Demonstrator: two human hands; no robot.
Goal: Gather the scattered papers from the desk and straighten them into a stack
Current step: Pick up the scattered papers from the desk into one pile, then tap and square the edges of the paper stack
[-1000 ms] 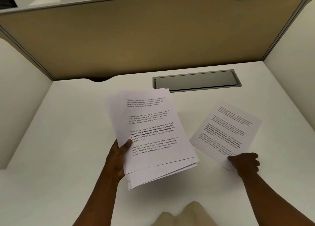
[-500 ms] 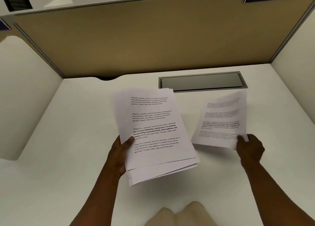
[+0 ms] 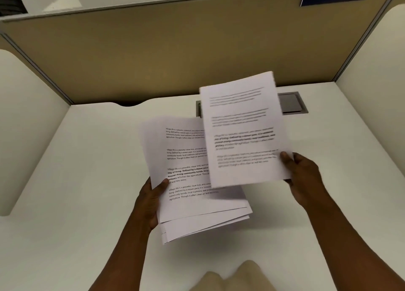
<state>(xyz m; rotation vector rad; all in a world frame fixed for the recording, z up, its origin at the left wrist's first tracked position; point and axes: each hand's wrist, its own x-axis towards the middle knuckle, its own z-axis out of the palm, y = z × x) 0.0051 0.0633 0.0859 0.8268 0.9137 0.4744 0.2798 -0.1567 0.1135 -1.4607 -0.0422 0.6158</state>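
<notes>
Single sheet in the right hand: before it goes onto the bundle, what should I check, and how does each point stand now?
1. Right hand has a grip on the single sheet: ok.
2. Left hand has a grip on the bundle: ok.
3. Sheet faces up like the bundle: ok.
4. Sheet lined up with bundle: not ok, offset right and higher.
5. Bundle edges even: not ok, fanned at the bottom.
6. No papers left on the desk: ok within this view.

Single sheet [image 3: 243, 132] text blurred, perhaps unreadable, hiding desk grommet [image 3: 291, 103] partly
</notes>
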